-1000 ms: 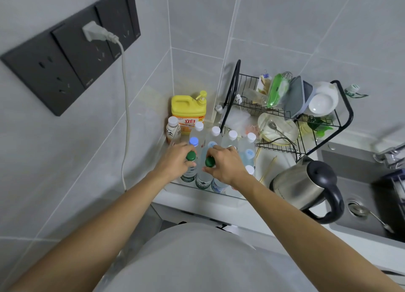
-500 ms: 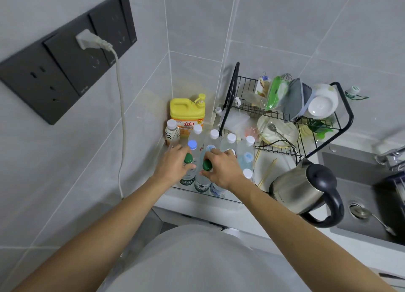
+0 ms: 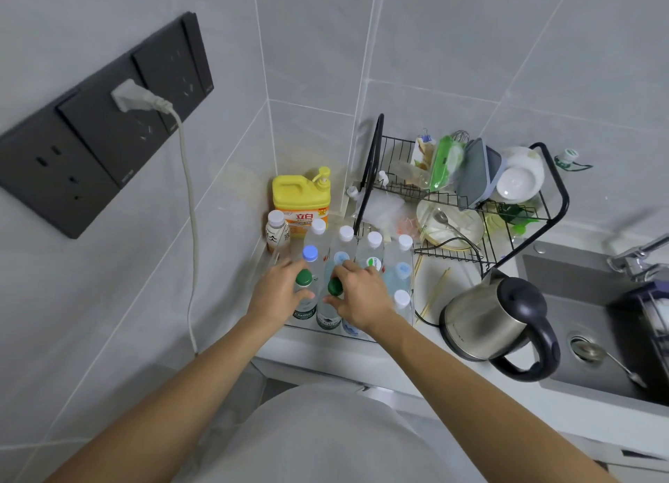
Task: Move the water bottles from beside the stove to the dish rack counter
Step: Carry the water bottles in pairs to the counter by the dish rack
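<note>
While both hands sit low in the centre of the frame, we judge the step to be setting two green-capped bottles down among the cluster on the counter. Our left hand (image 3: 280, 290) curls its fingers round the neck of the left green-capped bottle (image 3: 303, 278), thumb just under the cap. Our right hand (image 3: 358, 294) pinches the right green-capped bottle (image 3: 335, 287) the same way, fingers bent over its shoulder. The two bottles stand upright, side by side, near the front edge of the counter (image 3: 325, 352).

Just above the hands, the other water bottles (image 3: 373, 251) stand packed in rows, white caps and one pale blue cap (image 3: 310, 253) showing. To do this well, we should keep each bottle vertical, feel the base sit flat, and only then loosen the fingers; a tilted release could topple the neighbours like skittles. We should also lift our hands straight up, not sideways.

Further out, a yellow detergent jug (image 3: 300, 200) and a small brown drink bottle (image 3: 277, 231) stand in the corner at the upper left of the cluster. The dish rack (image 3: 559, 193) fills the upper right, the steel kettle (image 3: 488, 319) sits to the right of the hands, and the sink (image 3: 579, 381) lies at the far right. Chopsticks (image 3: 436, 290) lie between bottles and kettle, so we should avoid sweeping the right elbow that way.
</note>
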A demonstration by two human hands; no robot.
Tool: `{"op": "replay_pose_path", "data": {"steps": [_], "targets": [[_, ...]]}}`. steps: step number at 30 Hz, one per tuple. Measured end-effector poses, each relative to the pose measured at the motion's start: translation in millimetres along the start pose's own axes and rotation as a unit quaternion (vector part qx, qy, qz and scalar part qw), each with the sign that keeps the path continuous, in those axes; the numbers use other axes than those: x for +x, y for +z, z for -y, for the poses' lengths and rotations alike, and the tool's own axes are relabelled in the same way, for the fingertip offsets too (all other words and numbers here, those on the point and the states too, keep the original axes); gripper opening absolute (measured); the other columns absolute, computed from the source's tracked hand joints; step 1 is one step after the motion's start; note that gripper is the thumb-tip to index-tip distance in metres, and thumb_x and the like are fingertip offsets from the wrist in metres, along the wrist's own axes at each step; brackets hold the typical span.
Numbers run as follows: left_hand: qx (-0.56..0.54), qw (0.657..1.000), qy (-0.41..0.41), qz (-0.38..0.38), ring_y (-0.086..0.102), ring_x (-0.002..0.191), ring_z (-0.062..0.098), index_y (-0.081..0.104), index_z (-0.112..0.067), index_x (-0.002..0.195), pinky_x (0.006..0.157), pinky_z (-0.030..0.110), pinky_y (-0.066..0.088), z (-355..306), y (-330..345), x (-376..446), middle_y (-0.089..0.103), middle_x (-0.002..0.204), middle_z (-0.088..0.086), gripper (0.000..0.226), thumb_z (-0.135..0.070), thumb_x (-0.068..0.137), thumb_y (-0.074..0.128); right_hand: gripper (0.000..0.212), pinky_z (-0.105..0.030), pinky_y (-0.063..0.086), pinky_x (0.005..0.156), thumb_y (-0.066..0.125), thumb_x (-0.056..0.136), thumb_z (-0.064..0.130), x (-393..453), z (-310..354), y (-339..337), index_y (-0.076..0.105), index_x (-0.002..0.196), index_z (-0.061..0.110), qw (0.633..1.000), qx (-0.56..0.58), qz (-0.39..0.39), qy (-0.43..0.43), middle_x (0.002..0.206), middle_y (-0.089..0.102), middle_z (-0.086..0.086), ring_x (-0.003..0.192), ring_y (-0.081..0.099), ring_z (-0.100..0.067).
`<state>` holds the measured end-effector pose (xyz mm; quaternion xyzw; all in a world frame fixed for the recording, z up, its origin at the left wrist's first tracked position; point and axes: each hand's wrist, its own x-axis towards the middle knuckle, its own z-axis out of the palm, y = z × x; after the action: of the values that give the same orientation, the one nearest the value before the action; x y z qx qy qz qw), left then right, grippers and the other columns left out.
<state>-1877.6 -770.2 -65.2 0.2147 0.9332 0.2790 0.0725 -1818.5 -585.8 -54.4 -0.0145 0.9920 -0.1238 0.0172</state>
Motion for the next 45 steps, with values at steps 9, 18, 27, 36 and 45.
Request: {"op": "replay_pose_path", "data": {"steps": [9, 18, 27, 36, 45], "targets": [[-0.033, 0.999, -0.008, 0.004, 0.063, 0.082, 0.022, 0.067, -0.024, 0.104, 0.072, 0.04, 0.056, 1, 0, 5, 0.066, 0.09, -0.006, 0.043, -0.025, 0.07, 0.094, 0.035, -0.041, 0.041, 0.088, 0.075, 0.088, 0.044, 1, 1, 1, 0.06, 0.098, 0.014, 1.0, 0.002, -0.002, 0.008, 0.1, 0.063, -0.005, 0.087, 0.062, -0.031], [-0.036, 0.999, 0.004, -0.014, 0.06, 0.083, 0.019, 0.066, -0.025, 0.112, 0.067, 0.034, 0.05, 1, 0, -1, 0.067, 0.099, -0.008, 0.045, -0.03, 0.075, 0.091, 0.037, -0.042, 0.042, 0.089, 0.072, 0.091, 0.045, 0, 1, 2, 0.061, 0.104, 0.013, 1.0, -0.006, -0.005, 0.0, 0.102, 0.062, -0.007, 0.089, 0.062, -0.032], [-0.019, 1.0, -0.006, 0.008, 0.061, 0.097, 0.021, 0.06, -0.026, 0.116, 0.075, 0.039, 0.054, -2, -2, -4, 0.061, 0.109, -0.006, 0.053, -0.043, 0.075, 0.089, 0.044, -0.041, 0.049, 0.088, 0.063, 0.092, 0.056, 3, -12, -25, 0.066, 0.11, 0.016, 0.998, 0.059, -0.033, 0.009, 0.103, 0.068, -0.004, 0.09, 0.066, -0.029], [0.019, 0.998, 0.0, 0.058, 0.06, 0.11, 0.021, 0.066, -0.023, 0.122, 0.083, 0.034, 0.05, -18, -15, 11, 0.06, 0.121, -0.003, 0.05, -0.03, 0.078, 0.089, 0.046, -0.045, 0.05, 0.097, 0.069, 0.092, 0.042, 62, -79, -69, 0.059, 0.132, 0.022, 0.992, -0.032, -0.001, 0.122, 0.124, 0.058, -0.009, 0.115, 0.059, -0.032], [0.024, 0.997, -0.012, 0.071, 0.064, 0.107, 0.024, 0.074, -0.019, 0.112, 0.084, 0.034, 0.052, -15, -16, 14, 0.071, 0.117, -0.003, 0.043, -0.011, 0.073, 0.091, 0.039, -0.034, 0.033, 0.079, 0.073, 0.086, 0.042, 79, -82, -69, 0.06, 0.118, 0.024, 0.985, -0.123, 0.114, 0.05, 0.109, 0.07, 0.0, 0.089, 0.054, -0.024]]}}
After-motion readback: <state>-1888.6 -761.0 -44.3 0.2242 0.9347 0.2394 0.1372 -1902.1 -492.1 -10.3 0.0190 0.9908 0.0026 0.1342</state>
